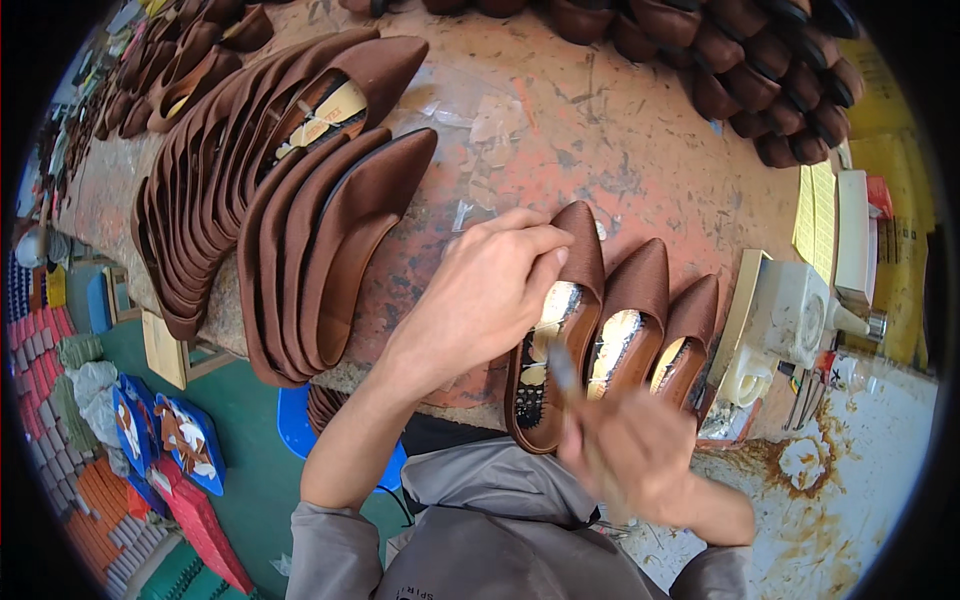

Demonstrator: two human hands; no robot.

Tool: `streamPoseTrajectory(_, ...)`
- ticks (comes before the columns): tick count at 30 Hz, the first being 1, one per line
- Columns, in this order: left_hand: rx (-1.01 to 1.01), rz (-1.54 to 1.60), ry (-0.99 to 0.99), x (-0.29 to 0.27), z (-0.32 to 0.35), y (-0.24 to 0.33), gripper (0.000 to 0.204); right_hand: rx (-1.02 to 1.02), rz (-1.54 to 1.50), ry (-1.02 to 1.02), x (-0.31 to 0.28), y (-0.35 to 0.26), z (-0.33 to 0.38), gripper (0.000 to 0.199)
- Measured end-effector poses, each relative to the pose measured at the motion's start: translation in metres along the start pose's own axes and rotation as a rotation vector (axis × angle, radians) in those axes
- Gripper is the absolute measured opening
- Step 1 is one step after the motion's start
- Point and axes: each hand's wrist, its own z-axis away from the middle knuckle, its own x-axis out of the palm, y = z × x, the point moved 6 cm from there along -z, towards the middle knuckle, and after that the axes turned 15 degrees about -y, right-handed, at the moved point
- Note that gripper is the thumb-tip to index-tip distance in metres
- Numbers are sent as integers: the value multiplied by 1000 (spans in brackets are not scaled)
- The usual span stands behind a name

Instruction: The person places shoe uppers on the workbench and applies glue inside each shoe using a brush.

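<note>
Three brown pointed shoes [640,280] lie side by side at the table's [470,215] near edge, toward its right end, toes pointing to the far edge. The work looks under way on the leftmost shoe [583,245]: its pale-gold insole [560,303] seems turned up toward the toe, baring a black footbed [530,395] at the heel. The other two also show pale gold inside, so they are probably not finished, though their heels are partly hidden. Many shoes nest in a long row [190,210] toward the left edge; how far along those are cannot be told.

The left hand [500,285] reaches in from the near edge, fingers curled against the leftmost shoe's toe; whether they pinch it is unclear. The right hand [635,445], blurred, closes around a brush [565,372] angled over that shoe's heel half.
</note>
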Motion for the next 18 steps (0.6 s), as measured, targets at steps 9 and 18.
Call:
streamPoseTrajectory(9,-56,184,349,-17,65,-16,25,-62,-6,169,-21,-9,23,14)
streamPoseTrajectory(18,325,-180,403,79,112,84,9,318,-280,798,-85,38,128,21)
